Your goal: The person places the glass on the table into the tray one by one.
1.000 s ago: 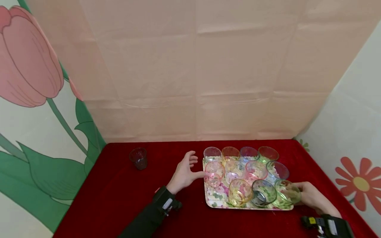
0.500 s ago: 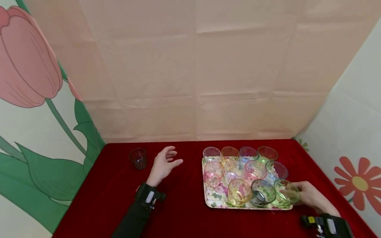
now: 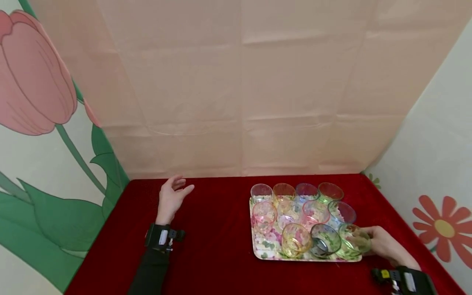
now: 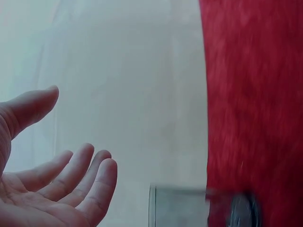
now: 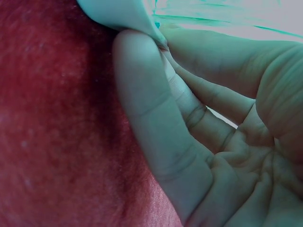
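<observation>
A flowered tray (image 3: 262,248) bears several rows of tinted clear glasses. My right hand (image 3: 387,246) is at its front right corner, thumb showing through a green glass (image 3: 346,246). In the right wrist view the thumb and fingers (image 5: 142,80) pinch the tray's pale rim (image 5: 116,14). My left hand (image 3: 171,200) is over the far left of the table, fingers loosely bent and thumb apart, holding nothing. Below it in the left wrist view stands a dark clear glass (image 4: 177,208), cut by the frame's bottom; in the head view the hand hides it.
A red cloth (image 3: 217,229) covers the table. A beige sheet (image 3: 239,102) hangs along its back edge. Flower-printed panels (image 3: 442,172) flank both sides. On the tray, a yellow glass (image 3: 296,239) and a grey glass (image 3: 326,239) stand in the front row.
My left hand has moved left from beside the tray's pink glass, across the cloth, to the dark glass. The right hand and the tray have stayed in place.
</observation>
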Motion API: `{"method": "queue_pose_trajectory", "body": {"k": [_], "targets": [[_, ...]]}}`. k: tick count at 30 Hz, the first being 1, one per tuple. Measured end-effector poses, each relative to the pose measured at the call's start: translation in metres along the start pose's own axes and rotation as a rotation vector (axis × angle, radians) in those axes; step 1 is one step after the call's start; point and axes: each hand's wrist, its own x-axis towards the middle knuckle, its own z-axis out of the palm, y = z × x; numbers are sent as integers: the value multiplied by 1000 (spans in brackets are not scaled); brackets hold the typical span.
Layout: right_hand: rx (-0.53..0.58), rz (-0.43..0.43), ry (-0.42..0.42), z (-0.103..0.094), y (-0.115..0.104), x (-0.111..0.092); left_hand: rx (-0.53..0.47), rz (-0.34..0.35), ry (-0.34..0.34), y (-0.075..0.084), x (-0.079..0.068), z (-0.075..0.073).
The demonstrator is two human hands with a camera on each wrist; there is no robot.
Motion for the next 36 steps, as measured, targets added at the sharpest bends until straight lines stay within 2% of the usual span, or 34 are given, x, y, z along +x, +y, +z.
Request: {"method": "queue_pose_trajectory", "body": {"k": [8, 13, 19, 22, 26, 33, 36], "targets": [[-26, -15, 8, 1, -1, 1, -22, -24, 122, -11, 1, -30], [-11, -12, 0, 2, -1, 0, -37, -8, 200, -20, -2, -34], [6, -8, 4, 3, -1, -3, -52, 44, 276, -27, -2, -35], [21, 10, 5, 3, -2, -3, -4, 26, 250, -29, -1, -37], [26, 8, 7, 3, -3, -2, 50, -29, 176, -34, 1, -40], [-12, 9, 11, 2, -3, -1, -5, -236, -6, -45, 2, -44], [-25, 9, 7, 2, -2, -1, 2, -274, -58, -48, 2, -43]]}}
